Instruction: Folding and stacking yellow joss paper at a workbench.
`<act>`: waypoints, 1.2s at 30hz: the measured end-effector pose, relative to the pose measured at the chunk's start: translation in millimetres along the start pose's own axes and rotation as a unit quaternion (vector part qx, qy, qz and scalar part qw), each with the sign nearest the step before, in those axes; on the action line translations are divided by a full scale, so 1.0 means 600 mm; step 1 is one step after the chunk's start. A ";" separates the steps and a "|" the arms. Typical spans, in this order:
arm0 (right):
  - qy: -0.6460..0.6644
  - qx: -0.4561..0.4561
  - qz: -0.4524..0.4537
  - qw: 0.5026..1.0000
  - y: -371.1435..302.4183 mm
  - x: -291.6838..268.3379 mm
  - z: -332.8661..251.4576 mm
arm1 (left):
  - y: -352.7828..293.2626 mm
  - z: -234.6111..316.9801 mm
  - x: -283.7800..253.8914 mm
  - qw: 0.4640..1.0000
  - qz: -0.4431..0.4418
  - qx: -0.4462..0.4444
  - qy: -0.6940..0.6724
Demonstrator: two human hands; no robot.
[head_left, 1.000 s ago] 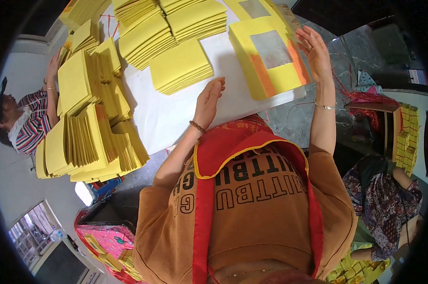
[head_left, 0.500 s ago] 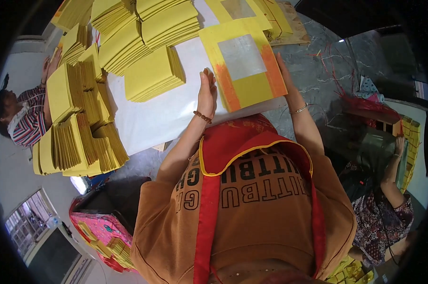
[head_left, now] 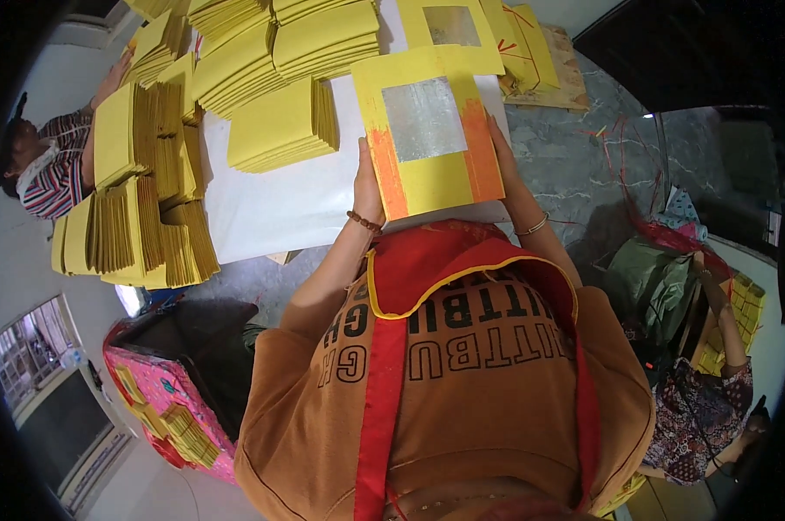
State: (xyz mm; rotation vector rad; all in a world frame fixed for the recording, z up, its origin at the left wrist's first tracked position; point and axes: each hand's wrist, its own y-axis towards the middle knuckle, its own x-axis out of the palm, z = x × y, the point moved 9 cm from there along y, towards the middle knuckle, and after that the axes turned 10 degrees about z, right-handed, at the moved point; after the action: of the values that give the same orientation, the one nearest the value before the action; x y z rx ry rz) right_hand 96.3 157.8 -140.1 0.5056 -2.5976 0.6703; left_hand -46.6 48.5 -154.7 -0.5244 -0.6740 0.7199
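Observation:
I hold a stack of yellow paper sheets [head_left: 427, 143] with a silver foil square in the middle and orange stripes down both sides. My left hand [head_left: 368, 187] grips its left edge and my right hand [head_left: 499, 148] grips its right edge, over the white table top [head_left: 279, 200] close to my chest. A second stack of the same foil sheets [head_left: 451, 30] lies just beyond it.
Several piles of plain yellow paper [head_left: 281, 126] cover the far and left parts of the table. A person in a striped shirt [head_left: 49, 169] works at the left. Another person [head_left: 713, 382] sits at the right. A pink box [head_left: 162, 404] holds more yellow bundles.
Both hands have pulled the foil-faced stack from the table's far right toward my chest and now grip it at both edges.

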 end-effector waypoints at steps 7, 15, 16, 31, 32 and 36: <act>-0.031 -0.037 -0.031 0.998 0.005 -0.004 -0.002 | 0.025 -0.008 -0.013 0.999 -0.029 0.033 0.007; -0.321 -0.348 -0.067 0.878 -0.038 0.031 -0.129 | -0.066 0.155 -0.002 0.829 0.019 0.449 0.333; -0.391 -0.371 -0.107 0.836 -0.047 0.048 -0.127 | -0.078 0.163 0.007 0.829 0.018 0.448 0.334; -0.285 -0.280 -0.093 0.912 -0.027 0.032 -0.087 | -0.194 0.075 0.133 0.409 -0.249 0.603 0.638; -0.285 -0.280 -0.093 0.912 -0.027 0.031 -0.087 | -0.192 0.075 0.131 0.401 -0.239 0.610 0.640; -0.299 -0.285 -0.084 0.907 -0.026 0.026 -0.085 | -0.195 0.084 0.135 0.421 -0.244 0.611 0.624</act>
State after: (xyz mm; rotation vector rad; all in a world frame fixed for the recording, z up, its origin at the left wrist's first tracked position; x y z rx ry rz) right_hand 104.5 168.1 -86.3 0.8151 -3.0551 -0.3792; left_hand 12.5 43.5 -15.8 0.5977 1.1673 -0.0495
